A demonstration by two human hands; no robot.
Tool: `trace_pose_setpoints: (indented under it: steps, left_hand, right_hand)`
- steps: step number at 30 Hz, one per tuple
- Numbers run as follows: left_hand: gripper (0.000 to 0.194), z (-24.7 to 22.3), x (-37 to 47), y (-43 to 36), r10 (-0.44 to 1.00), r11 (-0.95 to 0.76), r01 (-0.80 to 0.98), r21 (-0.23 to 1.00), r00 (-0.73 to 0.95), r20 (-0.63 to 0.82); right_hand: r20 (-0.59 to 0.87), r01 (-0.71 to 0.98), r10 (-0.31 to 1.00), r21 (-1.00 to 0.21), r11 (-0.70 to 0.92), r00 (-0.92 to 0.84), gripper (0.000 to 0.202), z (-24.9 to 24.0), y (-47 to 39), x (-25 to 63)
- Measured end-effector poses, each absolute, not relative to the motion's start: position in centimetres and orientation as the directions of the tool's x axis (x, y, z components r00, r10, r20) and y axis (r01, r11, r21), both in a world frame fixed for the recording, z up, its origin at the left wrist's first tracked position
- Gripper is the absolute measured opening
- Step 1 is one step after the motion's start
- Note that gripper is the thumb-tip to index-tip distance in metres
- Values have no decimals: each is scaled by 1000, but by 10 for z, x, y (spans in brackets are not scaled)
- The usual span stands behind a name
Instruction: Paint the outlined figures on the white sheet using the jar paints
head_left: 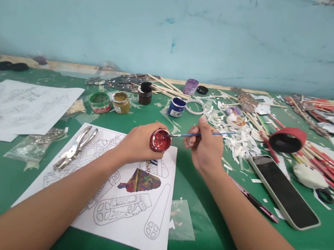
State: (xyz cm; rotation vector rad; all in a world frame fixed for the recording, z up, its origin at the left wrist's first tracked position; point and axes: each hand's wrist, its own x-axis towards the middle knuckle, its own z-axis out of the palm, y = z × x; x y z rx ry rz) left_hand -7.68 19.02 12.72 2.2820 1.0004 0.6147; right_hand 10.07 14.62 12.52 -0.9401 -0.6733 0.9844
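My left hand (141, 143) is wrapped round a small open jar of red paint (160, 140), tilted so its inside faces me. Between the fingers of my right hand (204, 146) is a thin blue paintbrush (223, 133), its tip at the jar's right rim. Below both hands lies a white sheet (126, 239) with printed outline drawings. One shape on it (143, 181) is painted in dark mixed colours, and a partly coloured one sits just above. Metal hole-punch pliers (73, 151) rest on the sheet's upper left.
Behind my hands stand paint jars: green (99, 102), ochre (121, 102), black (144, 94), blue (177, 107) and purple (191, 87). Paper scraps (240, 143), a phone (284, 193), a cutter (258, 204), a tape roll (287, 140) and red sticks (331, 173) lie rightward. More printed sheets (33, 102) are left.
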Motion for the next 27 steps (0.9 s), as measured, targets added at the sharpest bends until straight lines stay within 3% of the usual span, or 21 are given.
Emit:
trace_pose_setpoints:
  steps: [11,15,19,23,27]
  left_hand:
    - [43,128,-76,188,774,-571,496,654,590,228]
    - [43,125,-79,195,828,-528,460,714,465,313]
    - [39,122,-82,204,865,-498,407,766,294,407]
    - [36,119,-82,210,901,-427,351,833,241,360]
    - [35,118,-81,211,907,-412,358,838,247,340]
  right_hand:
    - [90,-342,897,-904,256,433,48,125,145,102]
    - [184,-280,874,-900,334,450,51,132,141,103]
    - [234,-140,913,-946,293,335,56,133,139,98]
    - [189,-102,931,-968,231,314,59,118,138,91]
    - [217,-131,927,-955,267,306,51,106,136,92]
